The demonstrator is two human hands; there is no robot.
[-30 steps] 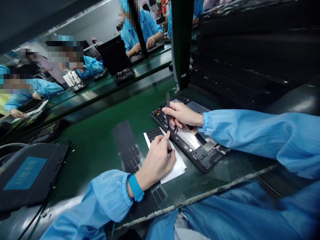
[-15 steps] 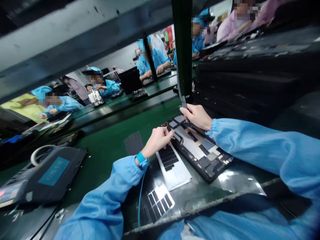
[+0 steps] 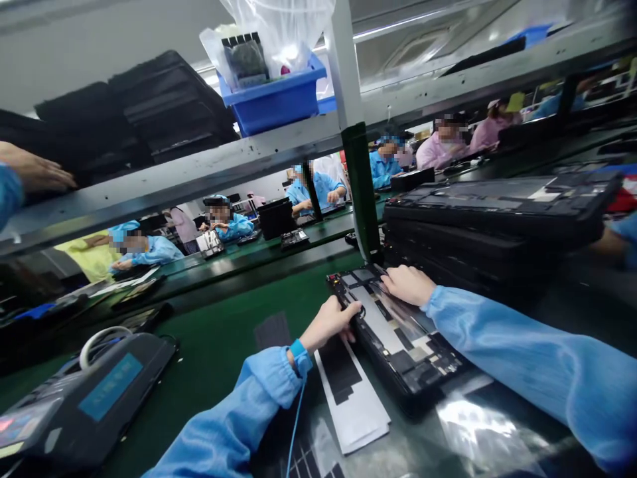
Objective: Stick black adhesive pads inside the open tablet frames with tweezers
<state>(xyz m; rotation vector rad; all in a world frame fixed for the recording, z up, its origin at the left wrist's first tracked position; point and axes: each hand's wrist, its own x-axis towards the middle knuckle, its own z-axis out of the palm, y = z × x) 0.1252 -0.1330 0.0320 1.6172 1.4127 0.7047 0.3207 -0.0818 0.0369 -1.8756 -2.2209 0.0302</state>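
Head view looks along a green bench mat (image 3: 213,299) with the scene tilted. The left hand (image 3: 331,324) is at the near side of an opened tablet (image 3: 398,345), its fingers curled close together over the tablet's black edge. The right hand (image 3: 408,285) lies on the far part of the same tablet, its fingers (image 3: 398,280) close together and flat on the inner surface; whether they are gripping, I cannot tell. The tablet lies on the bench between the hands, its back open, with pale panels and dark parts showing inside.

Just beside the tablet, a white sheet (image 3: 363,418) carries black strips (image 3: 338,372) and lies partly under the left wrist's side. A blue wrist strap (image 3: 298,355) circles the left wrist, and a thin blue cord (image 3: 296,425) runs down from it. Farther left sits a black tester (image 3: 84,405) with a blue label.

A stack of black tablets (image 3: 488,219) rises well beyond the right hand. Above, a blue bin (image 3: 271,99) stands on a shelf (image 3: 199,166), where a co-worker's hand (image 3: 30,169) touches another black stack (image 3: 124,119). Co-workers in blue smocks (image 3: 318,189) sit along the next bench.
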